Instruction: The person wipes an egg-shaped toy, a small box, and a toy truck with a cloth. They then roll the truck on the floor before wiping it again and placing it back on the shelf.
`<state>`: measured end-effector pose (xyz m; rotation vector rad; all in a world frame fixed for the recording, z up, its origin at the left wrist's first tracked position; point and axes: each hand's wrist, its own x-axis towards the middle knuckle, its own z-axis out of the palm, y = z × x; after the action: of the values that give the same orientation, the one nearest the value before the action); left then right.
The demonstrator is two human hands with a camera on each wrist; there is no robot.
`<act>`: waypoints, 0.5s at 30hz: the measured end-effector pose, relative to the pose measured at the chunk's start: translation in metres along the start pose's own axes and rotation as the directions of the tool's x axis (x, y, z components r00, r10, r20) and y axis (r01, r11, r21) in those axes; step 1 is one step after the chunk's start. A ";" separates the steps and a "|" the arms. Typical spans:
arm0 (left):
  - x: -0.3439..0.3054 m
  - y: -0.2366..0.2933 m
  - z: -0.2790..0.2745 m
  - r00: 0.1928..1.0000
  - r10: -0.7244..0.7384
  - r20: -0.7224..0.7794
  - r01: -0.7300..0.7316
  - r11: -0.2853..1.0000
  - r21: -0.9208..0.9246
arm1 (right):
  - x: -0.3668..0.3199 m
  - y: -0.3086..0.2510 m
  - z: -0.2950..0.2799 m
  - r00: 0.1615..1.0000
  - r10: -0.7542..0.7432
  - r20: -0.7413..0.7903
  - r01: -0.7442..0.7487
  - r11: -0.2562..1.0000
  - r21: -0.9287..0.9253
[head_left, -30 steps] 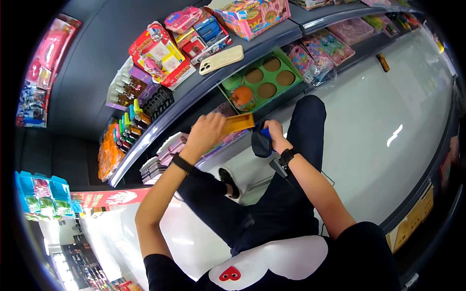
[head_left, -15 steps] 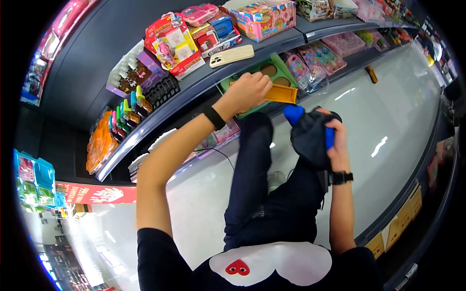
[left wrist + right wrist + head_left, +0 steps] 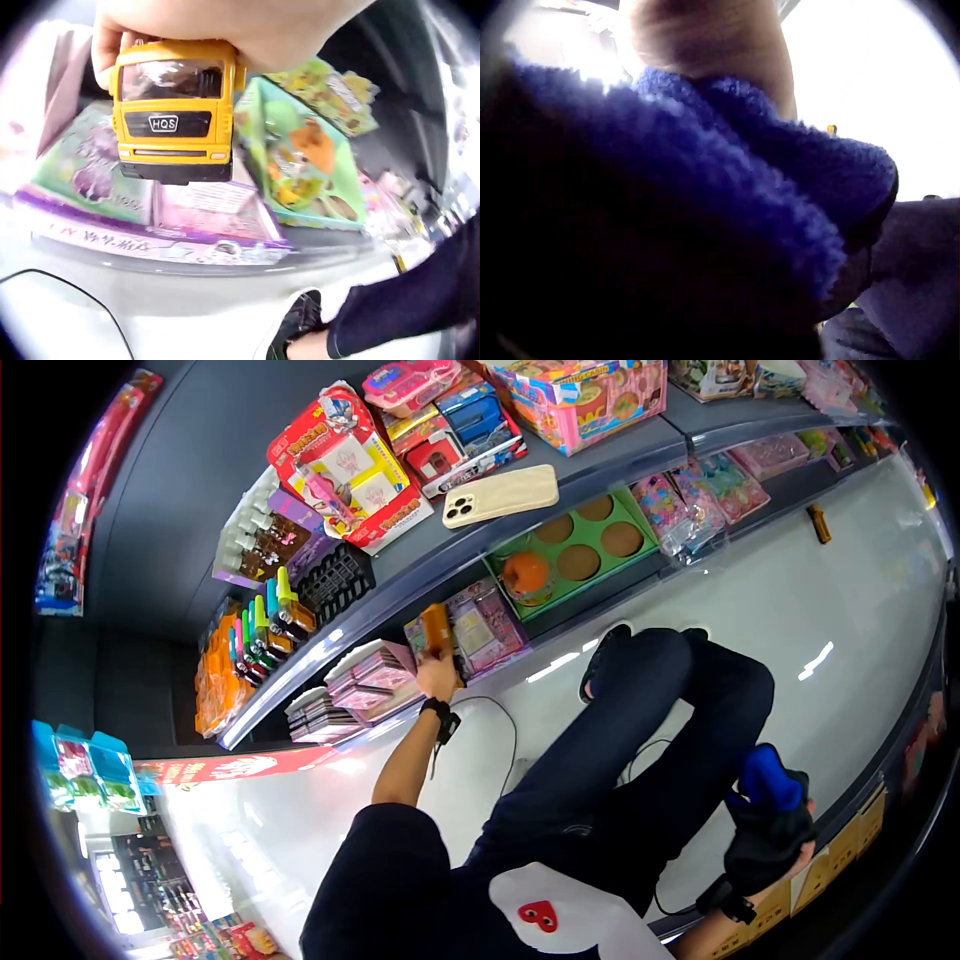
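Observation:
My left hand (image 3: pixel 437 675) grips a yellow toy truck (image 3: pixel 435 628) over flat pink and purple packages (image 3: pixel 482 628) on the lower shelf. In the left wrist view the truck's cab (image 3: pixel 172 124) faces the camera, marked HQS, with the fingers curled around its top and side. Low at the right, my right hand (image 3: pixel 804 857) holds a black-and-blue cloth (image 3: pixel 770 790) beside my knee. Seen from the right wrist, the fluffy blue side (image 3: pixel 780 176) of the cloth folds around under the hand, and its dark part hides most of the fingers.
A green tray (image 3: pixel 640 532) with round holes and an orange toy (image 3: pixel 525 573) sits right of the packages. On the shelf above lie a phone (image 3: pixel 500 496) and boxed toys (image 3: pixel 350 470). A small yellow item (image 3: pixel 820 523) is on the floor; a black cable (image 3: pixel 510 725) runs below the shelf.
The left hand has carried the toy truck from the green tray leftward and down over the pink packages. The right hand has drawn the cloth away, down to the right. My legs have shifted right.

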<state>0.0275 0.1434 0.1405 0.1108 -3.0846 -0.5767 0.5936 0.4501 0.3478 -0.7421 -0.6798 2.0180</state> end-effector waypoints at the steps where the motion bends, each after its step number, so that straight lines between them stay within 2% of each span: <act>1: 0.016 -0.018 0.019 0.993 -0.078 -0.083 0.082 0.996 0.041 | -0.005 -0.002 -0.004 0.999 -0.032 -0.026 0.032 0.999 0.023; 2: 0.029 -0.030 0.034 0.975 -0.149 -0.165 0.162 0.985 0.066 | -0.012 -0.005 -0.007 0.996 -0.068 -0.054 0.070 0.997 0.042; 4: 0.047 -0.052 0.053 0.973 -0.164 -0.163 0.167 0.986 0.007 | -0.026 -0.007 0.004 0.983 -0.147 -0.113 0.148 0.989 0.005; 5: 0.056 -0.059 0.066 0.960 -0.230 -0.160 0.253 0.957 0.143 | -0.030 -0.005 0.013 0.983 -0.181 -0.042 0.181 0.984 -0.005; 6: 0.059 -0.062 0.062 0.977 -0.211 0.025 0.198 0.949 0.244 | -0.032 -0.003 0.023 0.975 -0.223 0.022 0.223 0.975 -0.016; 7: 0.080 -0.098 0.090 0.981 0.144 0.130 -0.177 0.937 0.300 | -0.037 0.001 0.049 0.957 -0.273 -0.098 0.273 0.962 -0.015; 8: 0.099 -0.129 0.114 0.851 0.479 0.216 -0.526 0.787 0.323 | -0.041 0.005 0.075 0.923 -0.319 -0.217 0.321 0.947 -0.026; 9: 0.093 -0.117 0.117 0.798 0.598 0.072 -0.540 0.658 0.525 | -0.038 -0.003 0.080 0.941 -0.294 -0.169 0.293 0.956 -0.030; 10: 0.080 -0.100 0.116 0.693 0.683 -0.230 -0.371 0.611 0.700 | -0.039 -0.005 0.068 0.943 -0.293 -0.158 0.288 0.956 -0.054; 11: 0.070 -0.081 0.109 0.586 0.704 -0.401 -0.291 0.645 0.707 | -0.040 -0.008 0.055 0.945 -0.292 -0.148 0.284 0.956 -0.077; 12: 0.058 -0.060 0.094 0.555 0.692 -0.463 -0.318 0.690 0.650 | -0.040 -0.011 0.058 0.944 -0.289 -0.156 0.277 0.956 -0.098; 13: 0.036 -0.031 0.056 0.657 0.683 -0.319 -0.546 0.723 0.422 | -0.041 -0.015 0.060 0.944 -0.286 -0.164 0.269 0.956 -0.119; 14: 0.006 0.014 0.001 0.739 0.653 -0.166 -0.643 0.757 0.113 | -0.037 -0.014 0.087 0.948 -0.277 -0.156 0.261 0.958 -0.116; 15: -0.020 0.044 -0.015 0.711 0.680 -0.179 -0.688 0.726 0.026 | -0.032 -0.015 0.093 0.959 -0.264 -0.104 0.253 0.961 -0.112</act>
<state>0.0449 0.1803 0.1701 -0.9001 -2.6266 -0.5357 0.5496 0.4129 0.4283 -0.7795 -0.7689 1.6992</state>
